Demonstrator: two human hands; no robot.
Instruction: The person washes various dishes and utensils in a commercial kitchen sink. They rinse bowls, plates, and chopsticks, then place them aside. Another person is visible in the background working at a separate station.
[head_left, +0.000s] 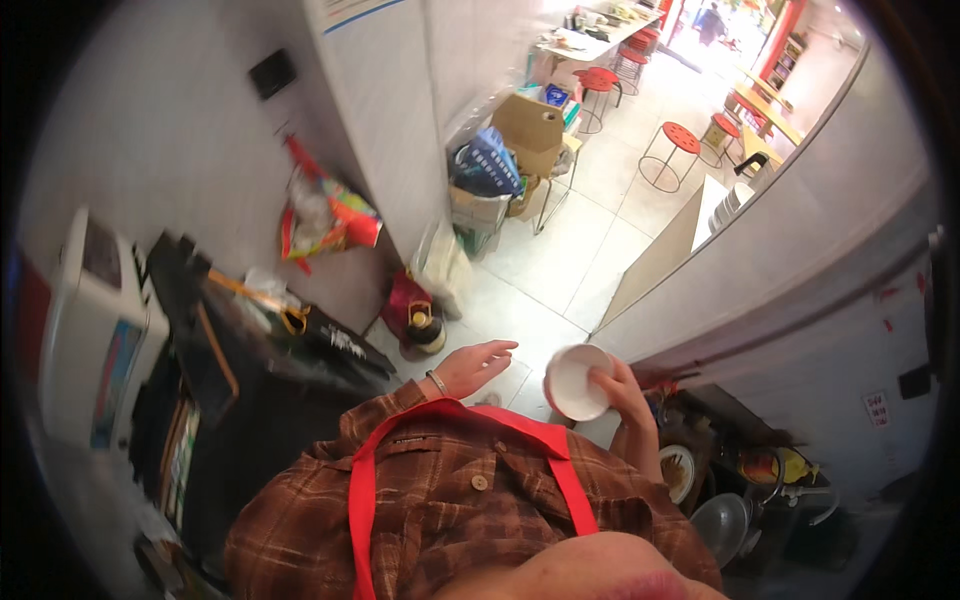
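My right hand (621, 391) grips a round white bowl (576, 397) by its rim, with the thumb inside. The bowl is tipped so that its pale inside faces me, and no food shows in it. My left hand (472, 367) is held out in front of my chest with its fingers apart and nothing in it. A light bracelet (436, 382) circles the left wrist. Beneath both hands lies the pale tiled floor (517, 319). A red apron (364, 487) hangs over my brown plaid shirt (450, 510).
On the left stands a white machine (101, 322) beside a dark counter (262, 420). A capped bottle (426, 331) sits on the floor by the wall. At right are a sink tap (806, 493) and a clear bowl (720, 525). Red stools (681, 137) and stacked boxes (480, 211) stand ahead.
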